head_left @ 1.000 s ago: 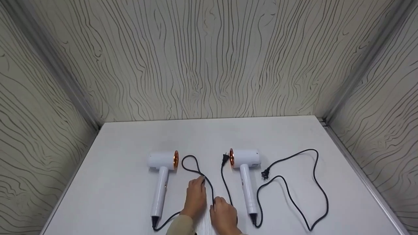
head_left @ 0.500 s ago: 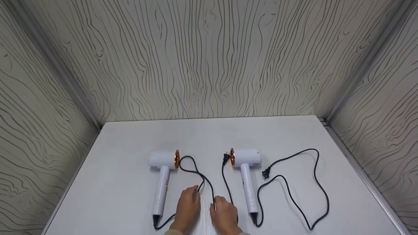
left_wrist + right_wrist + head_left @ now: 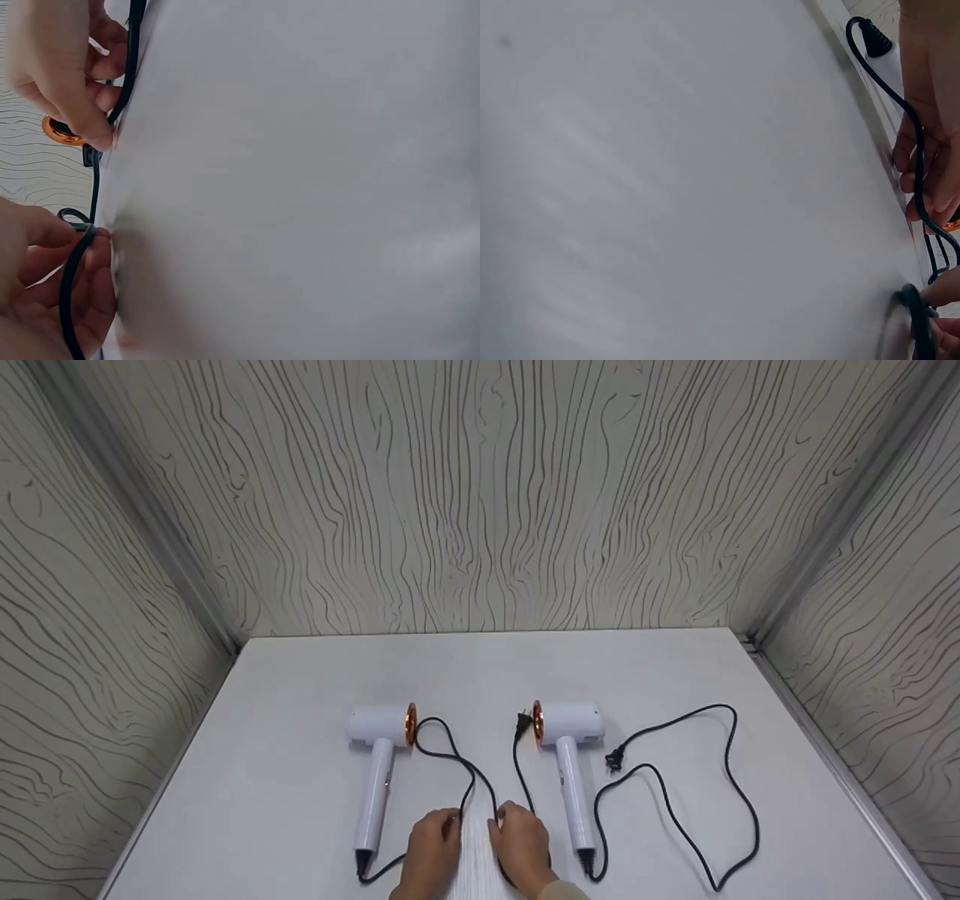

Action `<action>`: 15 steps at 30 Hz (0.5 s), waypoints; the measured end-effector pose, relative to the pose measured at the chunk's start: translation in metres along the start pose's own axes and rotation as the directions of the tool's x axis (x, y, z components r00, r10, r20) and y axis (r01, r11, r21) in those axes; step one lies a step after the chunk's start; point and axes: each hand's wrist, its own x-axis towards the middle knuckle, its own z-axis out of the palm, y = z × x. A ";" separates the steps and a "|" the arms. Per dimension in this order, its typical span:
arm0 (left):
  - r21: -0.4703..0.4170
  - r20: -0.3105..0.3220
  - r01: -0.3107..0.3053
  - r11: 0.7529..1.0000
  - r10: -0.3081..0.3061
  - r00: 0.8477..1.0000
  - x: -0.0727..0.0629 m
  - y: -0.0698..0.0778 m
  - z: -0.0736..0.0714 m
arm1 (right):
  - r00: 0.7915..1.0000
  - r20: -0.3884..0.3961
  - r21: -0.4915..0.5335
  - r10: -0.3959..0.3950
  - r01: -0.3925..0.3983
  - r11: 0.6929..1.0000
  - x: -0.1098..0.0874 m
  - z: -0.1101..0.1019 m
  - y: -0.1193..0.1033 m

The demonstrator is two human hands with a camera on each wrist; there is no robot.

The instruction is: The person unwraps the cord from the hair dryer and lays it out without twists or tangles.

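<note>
Two white hair dryers with copper-orange rings lie on the table, the left hair dryer (image 3: 373,802) and the right hair dryer (image 3: 574,795). From the left one's handle a black cord (image 3: 463,760) runs under my left hand (image 3: 431,847), then makes a loop whose edge meets the copper ring. Thumb and fingers of that hand pinch it, as the left wrist view shows. My right hand (image 3: 521,840) pinches the same cord farther along, beyond the crossing. Past this hand the cord goes up to a black plug (image 3: 523,725) beside the right dryer's ring.
The right dryer's cord (image 3: 754,814) spreads in a wide, uneven loop over the right side of the white table (image 3: 300,675). Its plug (image 3: 615,759) lies just right of that dryer. Wood-patterned walls (image 3: 480,510) enclose the table at the back and sides.
My left hand has slid back toward the person along the cord, baring the strand below the crossing. The loop has shifted left against the copper ring. My right hand stays nearly in place.
</note>
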 end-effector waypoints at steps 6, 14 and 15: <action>0.056 -0.017 0.032 0.998 -0.031 0.999 0.001 0.008 0.005 | 0.987 0.053 0.235 0.153 -0.161 0.959 0.014 -0.011 0.003; -0.038 -0.177 0.144 0.989 -0.148 0.973 0.008 0.010 -0.003 | 0.968 -0.061 0.275 0.244 -0.218 0.936 0.021 -0.020 0.009; -0.050 -0.212 0.145 0.988 -0.153 0.965 0.009 0.009 -0.003 | 0.963 -0.069 0.281 0.259 -0.230 0.932 0.022 -0.021 0.010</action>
